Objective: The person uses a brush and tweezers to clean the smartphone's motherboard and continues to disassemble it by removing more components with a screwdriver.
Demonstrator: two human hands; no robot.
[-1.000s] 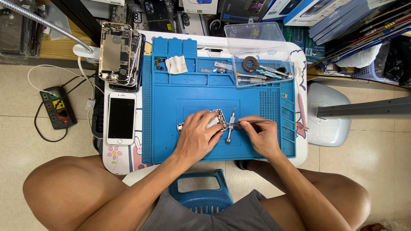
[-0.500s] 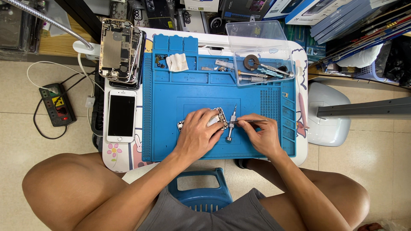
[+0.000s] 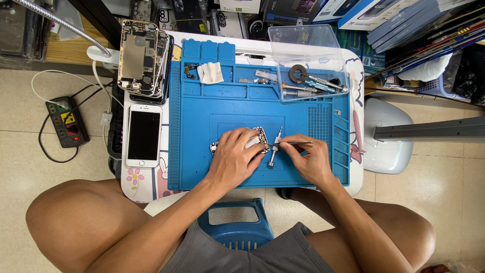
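Phone part (image 3: 261,139), small and metallic, sits mid-mat on the blue work mat (image 3: 227,106), mostly hidden under my left hand (image 3: 236,156). I judge it light, stiff and thin, with fragile bits on its face, so it wants holding by the edges, pressed flat, no squeezing on the middle. My left hand lies over it, fingers curled and pressed together, pinning it against the mat. My right hand (image 3: 308,159) pinches slim tweezers (image 3: 293,144), thumb and forefinger closed on the shaft, tips pointing left at the part's right edge. I can't tell if the tips grip anything; too small. Likely slippery steel, springy, easy to flick a tiny piece away.

Small screwdriver (image 3: 274,149) lies just right of the part, between my hands, handle toward me.

Farther out: clear plastic tray (image 3: 313,60) at the far right of the mat holds more drivers and a ring-shaped thing. White cloth scrap (image 3: 209,72) lies far left on the mat. Left of the mat, a white phone (image 3: 144,135) lies screen up, and beyond it a stack of opened phone bodies (image 3: 143,58). Power strip (image 3: 65,123) lies on the floor far left. Blue stool (image 3: 235,227) sits near, between my knees.
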